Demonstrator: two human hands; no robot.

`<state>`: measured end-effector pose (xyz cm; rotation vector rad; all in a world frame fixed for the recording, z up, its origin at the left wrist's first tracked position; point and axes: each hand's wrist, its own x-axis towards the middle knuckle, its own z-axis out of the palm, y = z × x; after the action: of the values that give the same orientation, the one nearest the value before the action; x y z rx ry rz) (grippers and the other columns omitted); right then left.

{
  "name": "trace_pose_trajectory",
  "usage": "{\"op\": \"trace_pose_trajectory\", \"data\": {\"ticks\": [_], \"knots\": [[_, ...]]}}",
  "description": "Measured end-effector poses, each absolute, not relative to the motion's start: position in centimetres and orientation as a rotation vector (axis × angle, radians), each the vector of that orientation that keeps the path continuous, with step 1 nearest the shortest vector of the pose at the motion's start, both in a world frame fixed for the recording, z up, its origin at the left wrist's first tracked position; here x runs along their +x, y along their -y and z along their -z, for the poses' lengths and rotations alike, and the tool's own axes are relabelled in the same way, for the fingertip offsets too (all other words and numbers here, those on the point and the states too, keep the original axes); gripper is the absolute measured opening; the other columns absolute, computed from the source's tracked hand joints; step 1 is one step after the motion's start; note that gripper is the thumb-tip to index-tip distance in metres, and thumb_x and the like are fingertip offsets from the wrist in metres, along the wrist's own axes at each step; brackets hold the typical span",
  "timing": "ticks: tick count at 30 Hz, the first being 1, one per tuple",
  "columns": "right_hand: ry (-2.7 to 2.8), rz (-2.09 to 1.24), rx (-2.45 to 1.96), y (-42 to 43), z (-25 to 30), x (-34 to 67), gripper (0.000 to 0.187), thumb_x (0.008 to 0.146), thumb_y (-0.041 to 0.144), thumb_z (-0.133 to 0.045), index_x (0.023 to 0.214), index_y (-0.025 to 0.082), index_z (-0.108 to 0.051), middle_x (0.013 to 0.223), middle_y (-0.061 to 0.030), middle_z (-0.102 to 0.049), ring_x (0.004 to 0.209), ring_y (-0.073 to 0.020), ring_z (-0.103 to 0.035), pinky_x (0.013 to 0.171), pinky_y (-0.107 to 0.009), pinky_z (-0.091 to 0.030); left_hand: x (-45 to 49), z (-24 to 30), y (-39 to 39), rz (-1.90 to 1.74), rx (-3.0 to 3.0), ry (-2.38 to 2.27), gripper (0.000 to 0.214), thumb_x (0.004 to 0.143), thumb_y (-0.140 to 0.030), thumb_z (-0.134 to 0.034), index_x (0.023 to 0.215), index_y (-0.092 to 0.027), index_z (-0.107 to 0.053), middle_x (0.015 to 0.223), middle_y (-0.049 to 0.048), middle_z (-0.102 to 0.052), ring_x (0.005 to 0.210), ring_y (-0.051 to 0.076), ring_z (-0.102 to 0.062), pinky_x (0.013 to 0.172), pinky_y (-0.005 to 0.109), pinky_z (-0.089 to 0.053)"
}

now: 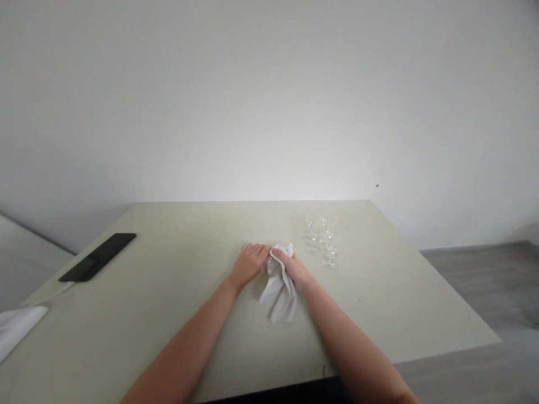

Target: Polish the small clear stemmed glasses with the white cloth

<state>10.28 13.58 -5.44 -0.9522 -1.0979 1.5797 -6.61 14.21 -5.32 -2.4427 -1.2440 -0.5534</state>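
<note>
My left hand (249, 262) is curled around a small clear glass (266, 262) that is barely visible between both hands. A white cloth (279, 292) is gripped in my right hand (293, 269) and pressed against the glass, its loose end hanging down onto the pale table (168, 314). Both hands meet near the table's middle. Several small clear stemmed glasses (323, 241) stand in a cluster just right of and beyond my right hand.
A flat black device (99, 256) lies at the table's far left. Something white (17, 328) rests at the near left edge. A plain white wall rises behind the table, and grey floor (484, 280) lies to the right.
</note>
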Motion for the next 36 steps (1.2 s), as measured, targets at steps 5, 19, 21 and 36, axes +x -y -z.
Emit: {"op": "trace_pose_trajectory", "data": {"ticks": [5, 19, 21, 36], "knots": [[1.808, -1.087, -1.051, -12.9, 5.3, 10.4, 0.038, 0.07, 0.037, -0.078, 0.101, 0.019, -0.066, 0.096, -0.005, -0.065, 0.085, -0.0204, -0.059, 0.082, -0.034, -0.048, -7.3, 5.6, -14.1, 0.281, -2.543, 1.427, 0.017, 0.093, -0.022, -0.049, 0.106, -0.017, -0.059, 0.084, 0.009, -0.07, 0.079, 0.024, -0.066, 0.072, 0.035, -0.045], [1.326, -1.43, -1.08, -14.1, 5.7, 10.6, 0.041, 0.084, 0.055, -0.059, 0.089, 0.014, -0.062, 0.08, -0.0039, -0.063, 0.072, -0.017, -0.058, 0.069, -0.03, -0.048, -5.7, 6.2, -14.0, 0.479, -2.468, 1.429, 0.023, 0.09, -0.019, -0.049, 0.112, -0.015, -0.057, 0.096, 0.0115, -0.068, 0.094, 0.025, -0.062, 0.086, 0.038, -0.044], [1.601, -1.281, -1.087, -13.8, 5.3, 11.1, 0.038, 0.08, 0.05, -0.067, 0.094, 0.015, -0.064, 0.084, -0.0036, -0.065, 0.077, -0.018, -0.059, 0.075, -0.032, -0.049, -5.7, 6.0, -13.9, 0.408, -2.513, 1.504, 0.022, 0.09, -0.02, -0.051, 0.111, -0.017, -0.057, 0.095, 0.0105, -0.068, 0.093, 0.025, -0.064, 0.083, 0.037, -0.045], [1.627, -1.212, -1.091, -12.5, 5.5, 10.5, 0.03, 0.082, 0.043, -0.066, 0.095, 0.015, -0.066, 0.085, -0.0037, -0.065, 0.081, -0.0214, -0.06, 0.077, -0.034, -0.049, -6.1, 5.9, -14.1, 0.458, -2.521, 1.442, 0.016, 0.093, -0.022, -0.048, 0.105, -0.019, -0.058, 0.087, 0.0099, -0.067, 0.09, 0.025, -0.062, 0.083, 0.038, -0.043]]}}
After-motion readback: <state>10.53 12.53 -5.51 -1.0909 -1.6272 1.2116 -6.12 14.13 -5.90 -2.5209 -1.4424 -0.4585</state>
